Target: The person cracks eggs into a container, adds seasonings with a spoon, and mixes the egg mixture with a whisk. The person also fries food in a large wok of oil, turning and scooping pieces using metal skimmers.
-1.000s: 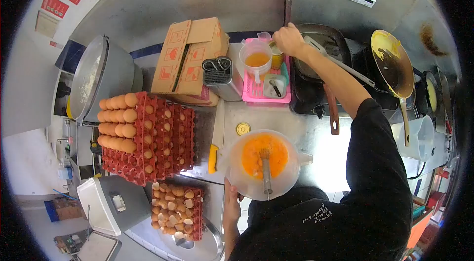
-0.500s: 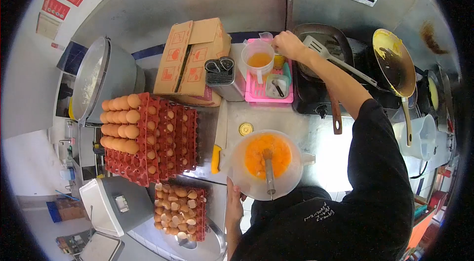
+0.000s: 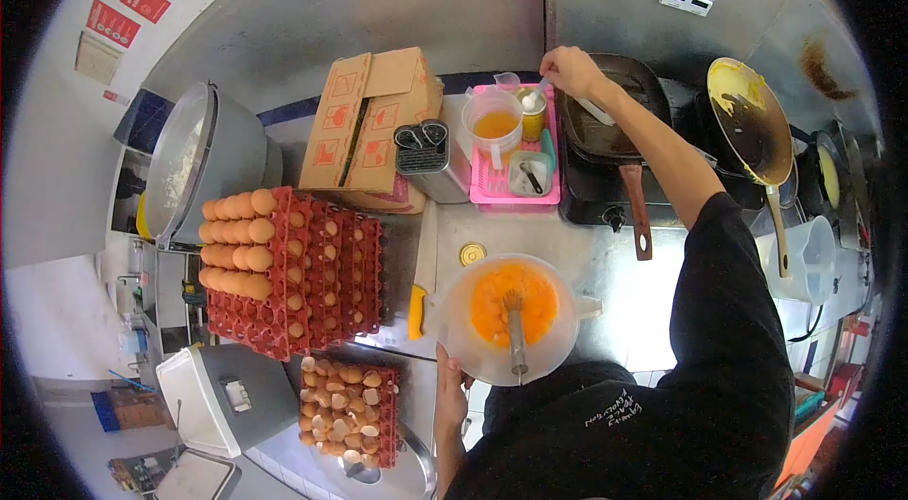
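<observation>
Above a yellow jar, my right hand pinches the handle of a spoon heaped with white powder. My left hand grips the lower left edge of a translucent plastic mixing bowl, its fingers partly hidden by the wall. Beaten orange egg fills the bowl's bottom. A metal whisk leans in the egg, untouched. Just behind the bowl lies a round gold lid. Beside the jar stand a measuring jug of amber liquid and a small tub with a black spoon in it.
The jar and jug stand in a pink basket. At left are stacked egg trays, a tray of eggshells, a cardboard box and a yellow-handled tool. Right sit a square pan and a frying pan.
My right hand has risen slightly, and the spoon with white powder now shows at the jar's mouth. My left hand still holds the bowl. The view has shifted a little.
</observation>
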A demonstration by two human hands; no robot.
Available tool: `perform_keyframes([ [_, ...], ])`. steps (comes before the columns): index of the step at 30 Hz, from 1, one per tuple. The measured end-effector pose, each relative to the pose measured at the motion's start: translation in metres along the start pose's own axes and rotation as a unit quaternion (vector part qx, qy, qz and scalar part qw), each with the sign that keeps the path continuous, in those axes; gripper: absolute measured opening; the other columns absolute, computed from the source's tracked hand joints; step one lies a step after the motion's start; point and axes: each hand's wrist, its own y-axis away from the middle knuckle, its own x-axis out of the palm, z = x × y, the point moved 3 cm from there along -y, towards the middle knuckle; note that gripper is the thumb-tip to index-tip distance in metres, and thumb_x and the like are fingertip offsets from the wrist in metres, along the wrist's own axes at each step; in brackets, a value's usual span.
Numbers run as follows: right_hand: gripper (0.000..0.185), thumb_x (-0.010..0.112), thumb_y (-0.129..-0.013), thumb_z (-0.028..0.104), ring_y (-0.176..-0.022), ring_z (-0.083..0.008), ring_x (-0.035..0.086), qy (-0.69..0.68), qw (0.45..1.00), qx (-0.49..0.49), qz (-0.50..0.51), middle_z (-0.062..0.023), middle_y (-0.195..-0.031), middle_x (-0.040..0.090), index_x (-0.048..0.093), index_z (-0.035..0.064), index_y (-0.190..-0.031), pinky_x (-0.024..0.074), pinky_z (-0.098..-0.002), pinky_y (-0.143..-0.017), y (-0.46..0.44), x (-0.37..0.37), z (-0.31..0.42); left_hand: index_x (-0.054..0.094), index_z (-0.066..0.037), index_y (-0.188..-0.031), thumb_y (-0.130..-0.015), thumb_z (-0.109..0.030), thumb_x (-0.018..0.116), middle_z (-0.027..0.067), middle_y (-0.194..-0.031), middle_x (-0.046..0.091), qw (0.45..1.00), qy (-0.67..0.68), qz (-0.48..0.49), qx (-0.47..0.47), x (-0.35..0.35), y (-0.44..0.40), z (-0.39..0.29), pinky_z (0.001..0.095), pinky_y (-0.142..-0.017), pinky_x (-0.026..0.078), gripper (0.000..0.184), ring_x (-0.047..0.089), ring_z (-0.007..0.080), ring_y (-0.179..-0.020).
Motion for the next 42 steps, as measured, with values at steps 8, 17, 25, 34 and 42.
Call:
perform_keyframes([
  [8, 0.02, 0.076, -0.092, 0.015, -0.094, -0.0244, 0.078, -0.187, 0.98, 0.064, -0.035, -0.0144, -0.1, 0.082, 0.082, 0.0026, -0.107, 0.0604, -0.0373, -0.088, 0.032, -0.063, -0.01, 0.02, -0.005, -0.171, -0.114, -0.057, 0.041, -0.0005, -0.101, 0.055, 0.999, 0.012, 0.029, 0.019, -0.005, -0.003, 0.005, 0.0242, -0.062, 0.033, 0.08, 0.04, 0.0065, -0.075],
  [17, 0.022, 0.071, -0.102, 0.012, -0.102, -0.0126, 0.071, -0.356, 0.934, -0.009, 0.037, -0.0066, -0.11, 0.079, 0.079, -0.0023, -0.116, 0.0563, -0.0293, -0.095, 0.161, -0.154, 0.149, 0.011, -0.008, -0.174, -0.115, -0.054, 0.041, 0.0108, -0.134, 0.061, 0.997, -0.021, 0.061, -0.038, -0.02, -0.009, 0.017, 0.0305, -0.088, 0.051, 0.08, 0.06, 0.013, -0.098],
  [25, 0.032, 0.071, -0.082, 0.017, -0.087, -0.0192, 0.059, 0.011, 0.909, -0.417, -0.026, -0.0017, -0.107, 0.075, 0.079, 0.0043, -0.11, 0.0445, -0.0362, -0.077, 0.289, -0.109, 0.252, 0.011, -0.008, -0.174, -0.115, -0.054, 0.042, 0.0179, -0.157, 0.048, 0.997, 0.02, 0.074, -0.007, -0.013, -0.009, 0.005, 0.0425, -0.107, 0.053, 0.08, 0.061, 0.0257, -0.129],
  [34, 0.018, 0.079, -0.094, 0.005, -0.082, -0.0125, 0.062, -0.284, 0.953, 0.011, 0.101, -0.0044, -0.095, 0.079, 0.081, 0.0021, -0.111, 0.0505, -0.0302, -0.075, 0.266, -0.109, 0.199, 0.013, -0.008, -0.173, -0.115, -0.05, 0.044, 0.0184, -0.162, 0.043, 0.998, 0.027, 0.061, -0.013, -0.013, -0.008, 0.008, 0.0412, -0.111, 0.049, 0.078, 0.058, 0.0271, -0.133],
  [42, 0.019, 0.072, -0.101, 0.01, -0.1, -0.0132, 0.072, -0.442, 0.89, 0.109, 0.017, -0.0088, -0.103, 0.081, 0.081, -0.0011, -0.114, 0.0555, -0.0287, -0.092, 0.177, -0.121, 0.097, 0.009, -0.005, -0.173, -0.111, -0.053, 0.052, -0.0039, -0.094, 0.049, 0.998, 0.04, 0.044, 0.005, -0.012, -0.012, 0.01, 0.0232, -0.066, 0.031, 0.089, 0.037, 0.0064, -0.076],
])
